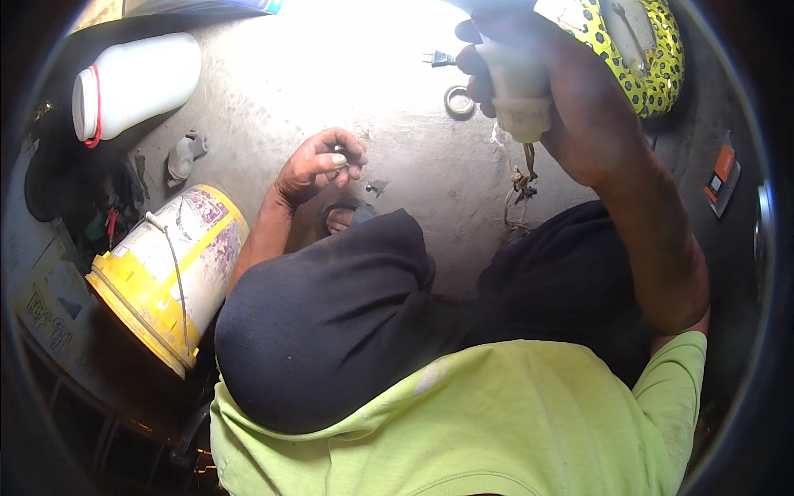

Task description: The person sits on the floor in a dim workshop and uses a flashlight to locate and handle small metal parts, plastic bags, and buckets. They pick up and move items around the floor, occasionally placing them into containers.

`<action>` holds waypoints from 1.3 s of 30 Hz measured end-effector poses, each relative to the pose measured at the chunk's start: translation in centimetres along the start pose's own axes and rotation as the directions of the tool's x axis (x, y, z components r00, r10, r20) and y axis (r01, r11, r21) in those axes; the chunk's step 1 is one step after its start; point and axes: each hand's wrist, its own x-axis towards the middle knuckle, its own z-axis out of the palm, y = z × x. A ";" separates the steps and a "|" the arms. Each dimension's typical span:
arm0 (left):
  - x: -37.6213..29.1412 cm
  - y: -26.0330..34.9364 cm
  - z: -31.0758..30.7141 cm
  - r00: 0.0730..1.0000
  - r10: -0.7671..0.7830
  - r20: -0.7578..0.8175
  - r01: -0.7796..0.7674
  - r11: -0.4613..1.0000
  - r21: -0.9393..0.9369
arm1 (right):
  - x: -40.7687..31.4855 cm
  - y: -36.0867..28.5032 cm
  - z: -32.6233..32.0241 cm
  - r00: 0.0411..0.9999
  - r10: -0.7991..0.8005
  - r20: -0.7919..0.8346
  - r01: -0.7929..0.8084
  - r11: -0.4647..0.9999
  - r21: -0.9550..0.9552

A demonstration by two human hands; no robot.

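Note:
My right hand (577, 93) is raised at upper right, wrapped around a lit light bulb (516, 68) in a pale lamp socket (524, 118). A twisted, knotted electric cord (529, 164) hangs below the socket. The bulb's glare washes out the floor at the top. My left hand (322, 161) is bent over the floor with thumb and fingers pinched together on a small dark part (339, 149), mostly hidden by the fingers. Just below it lies a small dark scrap (376, 186). Near the right fingers, a two-prong plug (440, 59) and a round metal ring (459, 100) rest on the floor.
A white plastic jar (139, 87) lies on its side at upper left. Below it stand a crumpled pale piece (183, 158) and a yellow-and-white bucket (186, 248). On the right are a yellow patterned ring-shaped holder (660, 74), a wrench (631, 34) and an orange-labelled packet (722, 180).

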 end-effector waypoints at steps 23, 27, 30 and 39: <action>-0.2 3.2 2.4 0.890 0.307 -0.336 0.087 0.610 0.788 | 1.9 2.4 -2.1 0.947 -0.296 0.129 0.298 0.955 0.003; -0.7 16.0 0.0 0.594 0.795 0.122 -0.468 0.218 0.857 | 1.1 1.5 -0.8 0.982 -0.168 0.089 0.164 0.985 0.054; -0.7 26.0 -0.5 0.598 0.798 0.073 -0.182 0.046 0.982 | 1.0 1.1 -0.3 0.987 -0.132 0.092 0.130 0.991 0.024; 4.5 38.9 -2.9 0.775 0.628 -0.072 0.321 -0.293 0.901 | -0.5 0.1 0.8 0.993 -0.116 0.025 0.114 0.991 0.064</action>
